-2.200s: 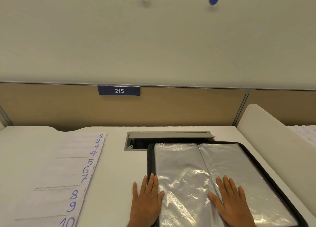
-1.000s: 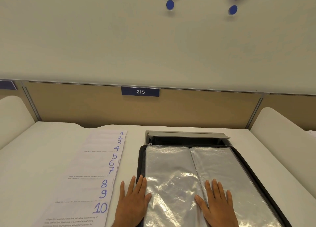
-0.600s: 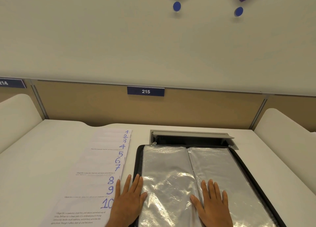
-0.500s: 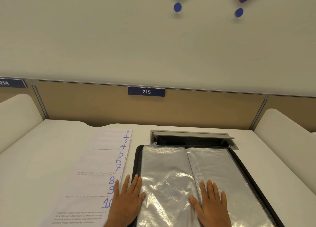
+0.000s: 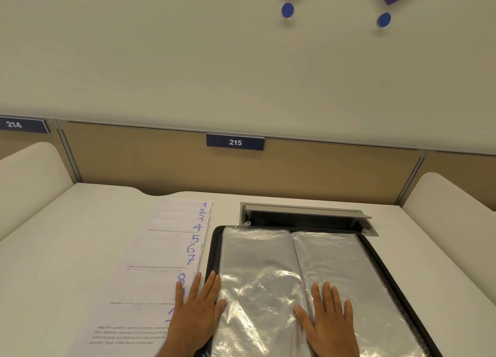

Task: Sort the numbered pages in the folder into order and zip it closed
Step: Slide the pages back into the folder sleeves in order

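One open folder [image 5: 381, 270] lies on the desk [image 5: 53, 262], ten numbered pages [image 5: 171, 249] fanned left of it. Two hands press flat, fingers straight: left hand [image 5: 197, 313] straddling folder edge and pages, right hand [image 5: 328, 321] on the sleeves.

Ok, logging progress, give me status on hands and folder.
Left hand flat across pages and folder edge. Right hand flat on sleeves. Folder open, unzipped.

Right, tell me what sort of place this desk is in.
Probably a shared study room or open office: a numbered blue plate reading 215 on a tan partition panel, rounded white side dividers, and a grey metal cable hatch in the white desk.
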Motion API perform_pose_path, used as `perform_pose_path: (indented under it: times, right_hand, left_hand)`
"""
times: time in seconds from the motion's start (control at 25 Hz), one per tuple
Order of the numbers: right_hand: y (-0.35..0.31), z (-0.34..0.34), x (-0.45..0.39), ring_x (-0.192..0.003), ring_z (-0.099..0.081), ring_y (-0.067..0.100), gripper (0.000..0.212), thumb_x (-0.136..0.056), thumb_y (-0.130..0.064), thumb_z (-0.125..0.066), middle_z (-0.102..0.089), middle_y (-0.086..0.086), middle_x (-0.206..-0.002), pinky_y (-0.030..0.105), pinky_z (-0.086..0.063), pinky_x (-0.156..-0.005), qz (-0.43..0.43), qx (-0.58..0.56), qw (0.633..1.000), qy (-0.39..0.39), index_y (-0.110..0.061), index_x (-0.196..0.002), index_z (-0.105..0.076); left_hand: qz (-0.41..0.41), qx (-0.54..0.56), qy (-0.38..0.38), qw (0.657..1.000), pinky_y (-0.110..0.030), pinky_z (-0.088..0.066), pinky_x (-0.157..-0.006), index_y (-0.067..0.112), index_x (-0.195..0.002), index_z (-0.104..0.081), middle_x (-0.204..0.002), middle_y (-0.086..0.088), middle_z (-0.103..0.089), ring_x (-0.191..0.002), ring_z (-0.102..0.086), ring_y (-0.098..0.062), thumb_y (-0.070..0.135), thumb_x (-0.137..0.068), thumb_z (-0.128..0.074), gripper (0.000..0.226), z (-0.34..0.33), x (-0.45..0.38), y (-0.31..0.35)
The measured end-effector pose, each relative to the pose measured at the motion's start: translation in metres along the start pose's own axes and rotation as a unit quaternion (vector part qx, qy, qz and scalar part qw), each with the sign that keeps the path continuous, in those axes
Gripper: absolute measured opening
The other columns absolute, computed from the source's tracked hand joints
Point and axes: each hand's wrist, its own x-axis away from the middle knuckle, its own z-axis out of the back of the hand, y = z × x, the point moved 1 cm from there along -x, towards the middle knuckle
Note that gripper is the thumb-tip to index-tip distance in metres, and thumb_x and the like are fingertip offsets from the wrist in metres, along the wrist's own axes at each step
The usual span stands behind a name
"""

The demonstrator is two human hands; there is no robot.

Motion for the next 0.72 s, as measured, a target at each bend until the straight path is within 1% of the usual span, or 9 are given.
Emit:
perform_pose_path:
  times: [0.12, 0.2, 0.28, 0.36, 0.4, 0.48, 0.56, 0.6, 0.72]
  right_hand:
    - [0.0, 0.003, -0.002, -0.154, 0.013, 0.025, 0.128, -0.049, -0.087, 0.037, 0.014, 0.005, -0.167, 0.051, 0.007, -0.123, 0.005, 0.004, 1.0, -0.015, -0.028, -0.159, 0.009]
    - [-0.002, 0.007, -0.002, -0.155, 0.008, 0.027, 0.119, -0.061, -0.087, 0.026, 0.007, 0.006, -0.168, 0.055, 0.007, -0.122, 0.006, 0.0, 1.0, -0.011, -0.026, -0.16, 0.001]
    - [-0.012, 0.011, 0.005, -0.154, -0.01, 0.031, 0.105, -0.081, -0.084, 0.007, -0.017, 0.01, -0.166, 0.06, 0.001, -0.12, 0.037, 0.012, 0.998, 0.044, -0.02, -0.157, -0.026]
    - [-0.034, 0.008, 0.019, -0.148, -0.029, 0.03, 0.087, -0.092, -0.076, -0.017, -0.043, 0.011, -0.155, 0.058, -0.012, -0.116, 0.097, -0.006, 0.993, 0.073, -0.014, -0.144, -0.051]
    - [-0.051, 0.005, 0.028, -0.145, -0.033, 0.028, 0.083, -0.093, -0.074, -0.025, -0.048, 0.01, -0.151, 0.055, -0.016, -0.114, 0.136, -0.014, 0.987, 0.084, -0.014, -0.14, -0.055]
    - [-0.088, -0.004, 0.046, -0.141, -0.041, 0.026, 0.087, -0.087, -0.082, -0.031, -0.053, 0.007, -0.147, 0.048, -0.018, -0.112, 0.179, -0.029, 0.982, 0.052, -0.018, -0.138, -0.058]
    - [-0.119, -0.018, 0.058, -0.129, -0.057, 0.03, 0.099, -0.074, -0.096, -0.032, -0.061, 0.006, -0.139, 0.046, -0.014, -0.111, 0.177, -0.055, 0.983, 0.009, -0.022, -0.13, -0.066]
    - [-0.131, -0.023, 0.061, -0.125, -0.061, 0.033, 0.105, -0.067, -0.101, -0.03, -0.065, 0.007, -0.134, 0.048, -0.013, -0.111, 0.172, -0.064, 0.983, 0.012, -0.022, -0.124, -0.07]
    - [-0.143, -0.034, 0.064, -0.13, -0.046, 0.035, 0.116, -0.058, -0.105, -0.028, -0.064, 0.013, -0.134, 0.056, -0.013, -0.111, 0.168, -0.07, 0.983, 0.028, -0.019, -0.126, -0.066]
  left_hand:
    - [0.009, 0.005, -0.002, 1.0, -0.056, -0.005, -0.113, 0.019, -0.136, -0.061, -0.143, 0.002, -0.058, -0.132, -0.049, -0.03, 0.055, -0.105, -0.013, 0.068, 0.003, 0.001, 0.0]
    - [0.013, 0.007, -0.017, 1.0, -0.054, -0.004, -0.113, 0.02, -0.137, -0.06, -0.143, 0.004, -0.057, -0.128, -0.058, -0.029, 0.055, -0.105, -0.014, 0.066, 0.005, 0.002, 0.001]
    - [0.018, 0.014, -0.032, 0.999, -0.052, -0.004, -0.113, 0.021, -0.139, -0.058, -0.146, 0.006, -0.054, -0.129, -0.058, -0.026, 0.054, -0.105, -0.016, 0.064, 0.008, 0.004, 0.001]
    - [0.027, 0.023, -0.037, 0.999, -0.05, -0.003, -0.114, 0.021, -0.142, -0.055, -0.148, 0.006, -0.052, -0.132, -0.055, -0.023, 0.053, -0.105, -0.017, 0.062, 0.011, 0.006, 0.001]
    - [0.031, 0.027, -0.034, 0.999, -0.05, -0.004, -0.115, 0.021, -0.143, -0.053, -0.148, 0.006, -0.052, -0.133, -0.053, -0.023, 0.051, -0.105, -0.017, 0.061, 0.013, 0.007, 0.001]
    - [0.032, 0.029, -0.023, 0.999, -0.051, -0.005, -0.116, 0.019, -0.144, -0.052, -0.148, 0.004, -0.052, -0.138, -0.047, -0.023, 0.047, -0.106, -0.017, 0.059, 0.016, 0.008, 0.001]
    - [0.025, 0.021, -0.016, 0.999, -0.054, -0.01, -0.115, 0.018, -0.144, -0.052, -0.148, 0.003, -0.052, -0.139, -0.04, -0.022, 0.043, -0.104, -0.024, 0.055, 0.016, 0.008, 0.002]
    - [0.024, 0.018, -0.02, 0.999, -0.056, -0.012, -0.115, 0.017, -0.143, -0.053, -0.148, 0.001, -0.053, -0.139, -0.04, -0.022, 0.041, -0.102, -0.028, 0.054, 0.015, 0.008, 0.002]
    - [0.033, 0.019, -0.057, 0.998, -0.057, -0.008, -0.115, 0.016, -0.14, -0.057, -0.147, -0.001, -0.054, -0.137, -0.046, -0.026, 0.041, -0.1, -0.03, 0.054, 0.012, 0.009, 0.001]
